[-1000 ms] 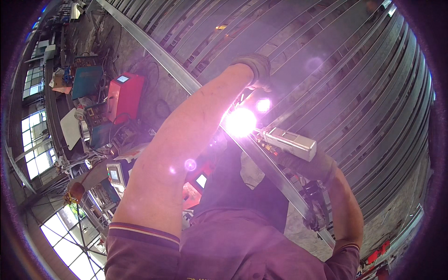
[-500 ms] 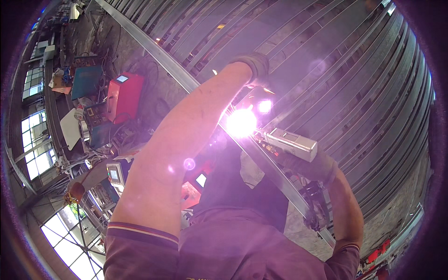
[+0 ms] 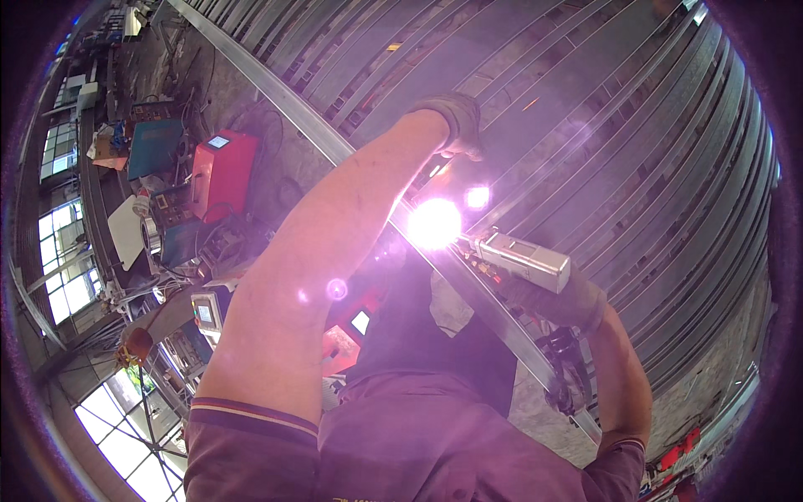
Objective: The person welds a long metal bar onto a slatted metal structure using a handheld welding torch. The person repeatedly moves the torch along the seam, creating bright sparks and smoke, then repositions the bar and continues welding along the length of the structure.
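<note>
My right hand (image 3: 569, 305), in a dark glove, is closed around a welding torch with a silver boxy head (image 3: 527, 258). Its tip points left into a white welding glare (image 3: 434, 223) on a long metal bar (image 3: 481, 297), which runs diagonally from far left to near right. My left hand (image 3: 454, 121), also gloved, reaches over the bar just beyond the glare. Its fingers curl down at the work; what they grip is hidden. Beside the first glare is a smaller bright spot (image 3: 478, 197). A dark jointed object (image 3: 565, 368) sits against the bar near my right wrist.
Rows of long metal bars (image 3: 669, 209) fill the far and right sides. On the left stand a red machine (image 3: 224, 180) with a small screen and a teal box (image 3: 155, 146). Another red machine (image 3: 339, 347) shows beneath my left arm.
The glare and torch have shifted very slightly right. My left fingers show a little more clearly, and an orange spark streaks over the bars beyond.
</note>
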Available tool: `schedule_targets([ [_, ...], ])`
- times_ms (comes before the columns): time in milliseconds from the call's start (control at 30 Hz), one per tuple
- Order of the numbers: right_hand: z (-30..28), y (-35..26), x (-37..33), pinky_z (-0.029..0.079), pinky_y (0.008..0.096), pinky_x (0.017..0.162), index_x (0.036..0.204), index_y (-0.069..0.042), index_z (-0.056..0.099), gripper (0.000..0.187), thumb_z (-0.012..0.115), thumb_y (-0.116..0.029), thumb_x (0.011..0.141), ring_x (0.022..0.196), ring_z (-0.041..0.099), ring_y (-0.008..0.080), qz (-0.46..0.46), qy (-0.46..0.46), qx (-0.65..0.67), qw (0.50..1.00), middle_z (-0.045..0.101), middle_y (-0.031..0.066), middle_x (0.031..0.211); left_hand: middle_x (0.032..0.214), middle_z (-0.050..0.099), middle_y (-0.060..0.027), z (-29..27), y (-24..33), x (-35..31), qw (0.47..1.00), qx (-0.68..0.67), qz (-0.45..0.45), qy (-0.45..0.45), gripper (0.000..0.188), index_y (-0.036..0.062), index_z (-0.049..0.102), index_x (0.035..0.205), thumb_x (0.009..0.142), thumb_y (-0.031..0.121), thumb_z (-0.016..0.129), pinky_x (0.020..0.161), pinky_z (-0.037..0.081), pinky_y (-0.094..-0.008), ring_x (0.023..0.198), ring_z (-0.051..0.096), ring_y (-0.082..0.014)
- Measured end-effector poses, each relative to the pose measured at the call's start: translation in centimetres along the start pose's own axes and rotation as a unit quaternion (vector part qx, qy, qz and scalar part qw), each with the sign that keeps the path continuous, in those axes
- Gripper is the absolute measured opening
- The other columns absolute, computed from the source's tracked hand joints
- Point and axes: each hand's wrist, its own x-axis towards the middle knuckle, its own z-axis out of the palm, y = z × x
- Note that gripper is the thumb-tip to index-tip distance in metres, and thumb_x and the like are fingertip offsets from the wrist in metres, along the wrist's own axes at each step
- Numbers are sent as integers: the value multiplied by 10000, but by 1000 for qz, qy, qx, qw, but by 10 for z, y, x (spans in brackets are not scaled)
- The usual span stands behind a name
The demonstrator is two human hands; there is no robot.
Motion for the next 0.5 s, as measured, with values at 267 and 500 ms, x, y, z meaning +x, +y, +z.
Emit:
schedule_targets([
  [267, 2, -4, -2, 571, 309, 700, 1282, -37, 720, 446, 806, -335, 961, 793, 678, 108, 2, 0, 6, 1000, 757, 49, 910, 834, 744, -180, 0, 0, -1, 1000, -15, -3, -6, 440, 37, 801, 756, 890, 452, 746, 847, 564, -531, 883, 743, -364],
  [500, 5, -4, -4, 567, 309, 699, 1268, -37, 721, 440, 807, -343, 963, 797, 672, 103, 0, -2, 0, 1000, 750, 40, 909, 823, 743, -174, 3, -2, 0, 1000, -10, -10, -5, 392, 43, 809, 798, 895, 419, 755, 828, 566, -530, 892, 747, -358],
])
